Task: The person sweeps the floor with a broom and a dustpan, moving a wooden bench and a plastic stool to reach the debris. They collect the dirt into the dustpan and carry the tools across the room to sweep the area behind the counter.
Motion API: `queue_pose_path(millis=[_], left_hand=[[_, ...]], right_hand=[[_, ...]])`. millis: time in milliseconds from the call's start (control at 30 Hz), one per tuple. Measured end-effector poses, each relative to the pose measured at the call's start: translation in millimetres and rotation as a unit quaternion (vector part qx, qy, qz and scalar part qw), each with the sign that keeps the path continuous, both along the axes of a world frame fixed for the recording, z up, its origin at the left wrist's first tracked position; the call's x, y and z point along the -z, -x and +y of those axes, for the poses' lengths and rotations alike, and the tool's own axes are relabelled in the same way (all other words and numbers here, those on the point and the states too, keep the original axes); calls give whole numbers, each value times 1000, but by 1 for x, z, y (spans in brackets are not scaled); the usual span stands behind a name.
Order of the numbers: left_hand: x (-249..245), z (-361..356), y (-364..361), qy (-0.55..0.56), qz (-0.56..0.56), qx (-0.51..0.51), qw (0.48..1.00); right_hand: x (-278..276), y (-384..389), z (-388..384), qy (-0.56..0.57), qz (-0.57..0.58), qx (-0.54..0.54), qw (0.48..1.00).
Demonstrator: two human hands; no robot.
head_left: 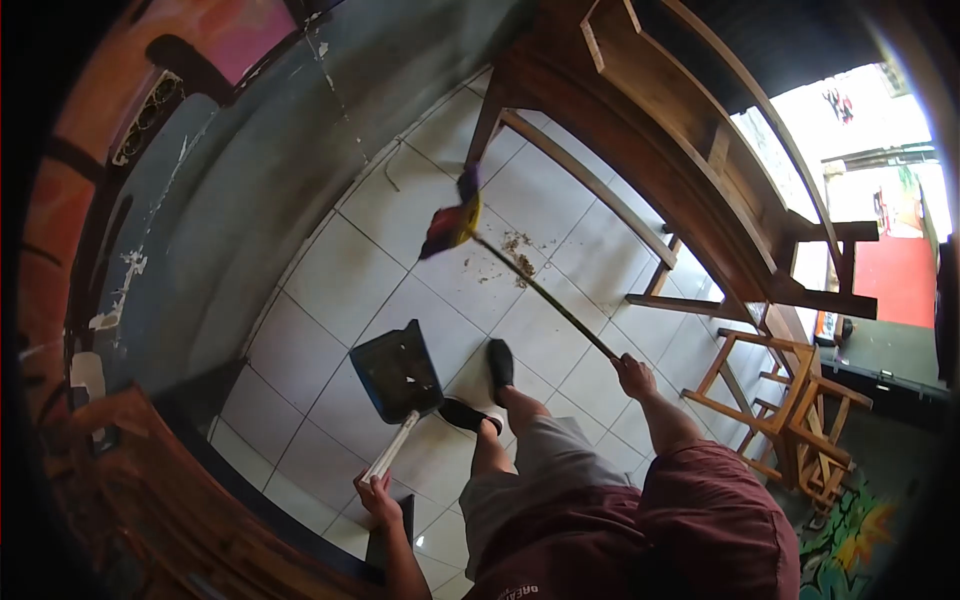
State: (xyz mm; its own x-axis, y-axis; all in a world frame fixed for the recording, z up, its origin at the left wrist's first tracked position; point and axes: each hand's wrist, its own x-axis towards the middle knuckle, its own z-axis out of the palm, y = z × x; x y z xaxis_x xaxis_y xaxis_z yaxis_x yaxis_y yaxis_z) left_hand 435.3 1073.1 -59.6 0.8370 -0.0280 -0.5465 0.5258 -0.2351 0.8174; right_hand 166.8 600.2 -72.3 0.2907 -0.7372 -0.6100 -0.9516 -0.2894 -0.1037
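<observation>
While standing on floor (340,280), gripping dustpan (398,375) handle in closed left hand (375,492). Clasping broom (450,222) stick in right hand (632,373), bristles near dirt (518,256) beside table (620,110).

white letters on the lower edge of the dark red shirt (600,530), cut off by the frame, only "DREA" readable, colourful graffiti (845,540) not legible

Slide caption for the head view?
Left hand holds a dustpan, right hand a broom beside debris on tiled floor.
</observation>
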Motion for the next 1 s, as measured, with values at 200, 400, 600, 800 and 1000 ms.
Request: queue_pose_path(millis=[200,400,600,800,1000], left_hand=[[9,-27,60,-36,52,4,998],[9,-84,101,-59,82,34,994],[7,-126,104,-87,99,99,986],[-2,-164,88,-60,81,131,986],[8,-183,89,-83,44,165,982]], right_hand=[[42,54,16,-10,-12,78,997],[140,55,-28,33,-98,-72,992],[189,-86,-114,-93,-104,126,982],[165,99,-49,-103,-8,64,993],[77,176,-25,-158,44,57,985]])
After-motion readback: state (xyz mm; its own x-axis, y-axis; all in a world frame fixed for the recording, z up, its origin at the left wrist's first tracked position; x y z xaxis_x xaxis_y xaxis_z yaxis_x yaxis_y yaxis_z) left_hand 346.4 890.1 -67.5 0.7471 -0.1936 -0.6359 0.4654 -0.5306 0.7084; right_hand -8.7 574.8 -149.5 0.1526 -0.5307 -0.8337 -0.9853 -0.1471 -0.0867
